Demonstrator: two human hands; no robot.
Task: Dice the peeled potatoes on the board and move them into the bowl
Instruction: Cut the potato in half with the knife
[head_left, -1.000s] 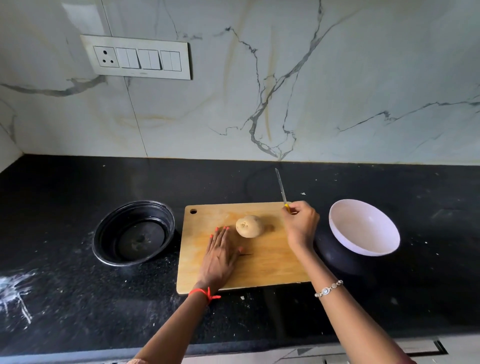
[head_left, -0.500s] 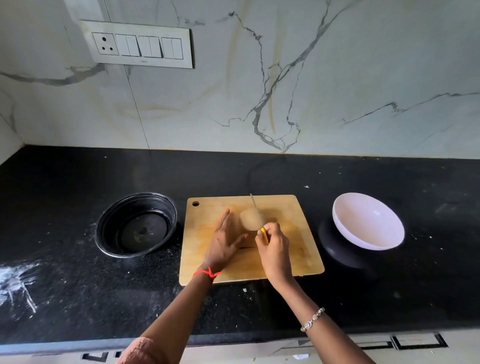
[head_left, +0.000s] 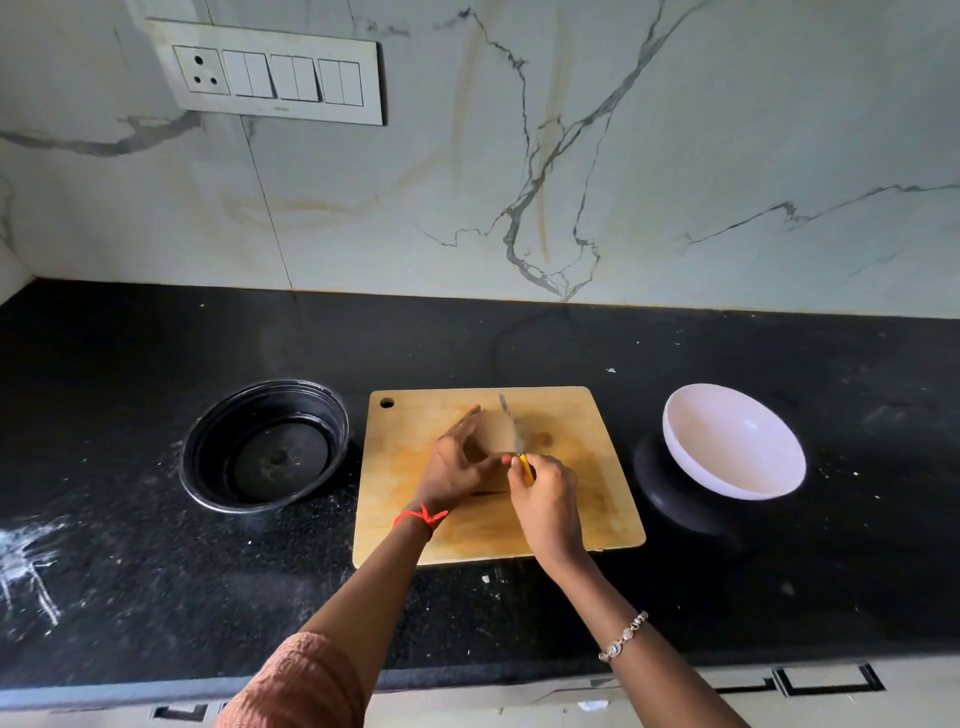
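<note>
One potato (head_left: 493, 432), one knife (head_left: 525, 466), one white bowl (head_left: 730, 439)

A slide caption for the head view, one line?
Left hand grips potato on board; right hand holds knife against it.

Blurred potato (head_left: 496, 435) partly behind left hand (head_left: 457, 467), knife (head_left: 524, 464) blade smeared, handle mostly hidden

In front of me a white marble wall (head_left: 675, 130) with grey veins carries a switchboard (head_left: 270, 73); below runs my speckled black granite countertop (head_left: 857, 571).
</note>
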